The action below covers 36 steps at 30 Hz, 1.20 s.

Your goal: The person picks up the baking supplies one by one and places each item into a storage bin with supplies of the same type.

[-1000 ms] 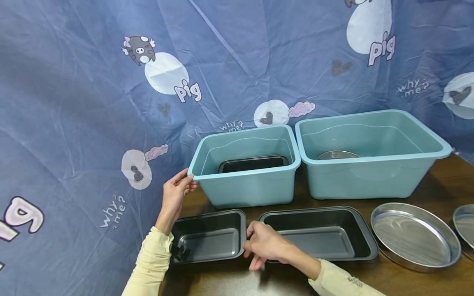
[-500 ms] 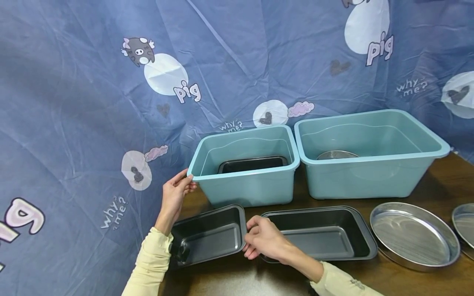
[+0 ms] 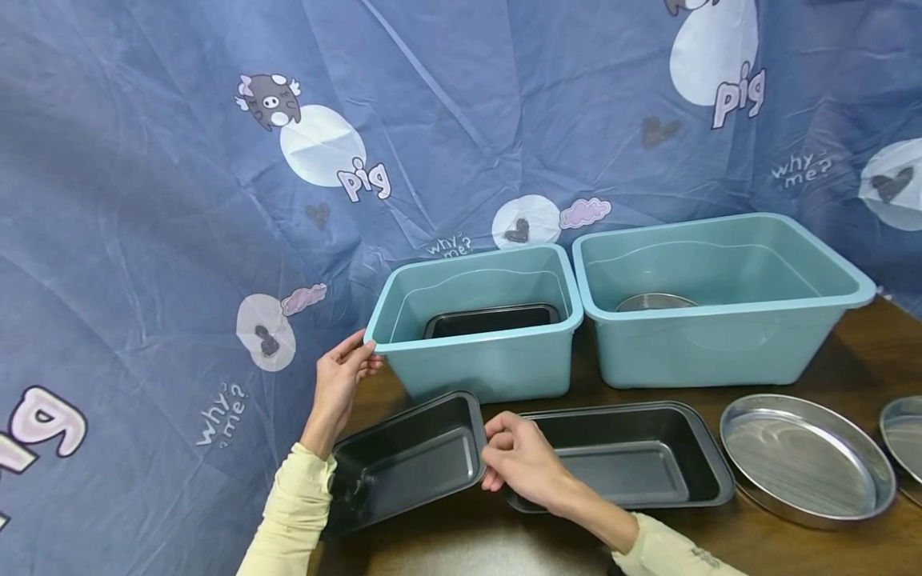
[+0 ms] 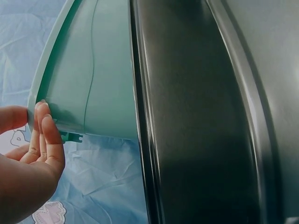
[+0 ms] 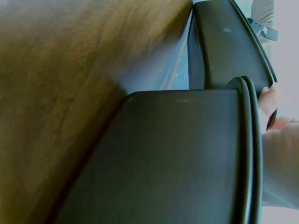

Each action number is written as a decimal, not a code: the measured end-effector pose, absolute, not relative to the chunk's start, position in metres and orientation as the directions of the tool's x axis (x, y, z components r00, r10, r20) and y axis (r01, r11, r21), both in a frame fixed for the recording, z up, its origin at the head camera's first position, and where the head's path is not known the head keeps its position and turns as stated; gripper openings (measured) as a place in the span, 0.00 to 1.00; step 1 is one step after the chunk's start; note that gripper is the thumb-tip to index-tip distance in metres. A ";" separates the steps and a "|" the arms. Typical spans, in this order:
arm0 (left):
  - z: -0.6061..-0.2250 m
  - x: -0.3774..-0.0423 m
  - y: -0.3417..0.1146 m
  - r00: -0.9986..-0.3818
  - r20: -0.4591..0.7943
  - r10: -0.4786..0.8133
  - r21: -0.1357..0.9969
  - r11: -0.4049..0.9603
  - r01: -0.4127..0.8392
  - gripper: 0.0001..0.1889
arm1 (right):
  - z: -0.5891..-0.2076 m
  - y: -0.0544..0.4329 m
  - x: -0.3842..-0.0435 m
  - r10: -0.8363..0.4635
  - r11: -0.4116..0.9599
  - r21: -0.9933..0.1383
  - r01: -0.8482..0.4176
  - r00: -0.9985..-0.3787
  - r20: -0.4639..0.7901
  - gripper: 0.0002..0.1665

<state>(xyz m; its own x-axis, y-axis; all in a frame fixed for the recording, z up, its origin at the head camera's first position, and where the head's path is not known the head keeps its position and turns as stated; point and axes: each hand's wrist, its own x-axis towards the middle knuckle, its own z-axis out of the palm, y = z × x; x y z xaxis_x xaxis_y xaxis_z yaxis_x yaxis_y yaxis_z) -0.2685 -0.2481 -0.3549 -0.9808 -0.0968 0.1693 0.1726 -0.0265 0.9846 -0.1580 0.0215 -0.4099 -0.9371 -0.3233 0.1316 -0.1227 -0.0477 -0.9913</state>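
With its right end raised off the table, a dark loaf pan (image 3: 418, 460) tilts down toward the left. My right hand (image 3: 529, 460) pinches its right-hand rim; in the right wrist view the fingertips (image 5: 267, 100) lie on that rim. My left hand (image 3: 338, 388) holds the front left corner of the left teal plastic bin (image 3: 497, 372), thumb and fingers on either side of the rim in the left wrist view. Inside this bin sits another dark pan (image 3: 490, 320), partly hidden by the front wall. The left forearm covers the held pan's left end.
Right of the held pan lies a second loaf pan (image 3: 619, 468), partly behind my right hand. Beside it are a round metal pan (image 3: 807, 460) and another at the right edge (image 3: 906, 436). A second teal bin (image 3: 706, 348) holds a round metal piece (image 3: 655, 302).
The right end of the loaf pan has risen and shifted slightly right, tilting the pan more. My right hand has closed on its rim and moved up with it. The left hand stays put.
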 end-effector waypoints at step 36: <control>-0.356 -0.268 -0.248 -0.979 0.183 -0.094 0.982 -0.033 0.187 0.23 | -0.397 0.054 -0.152 -0.289 -0.064 -0.969 -0.237 -0.925 0.245 0.12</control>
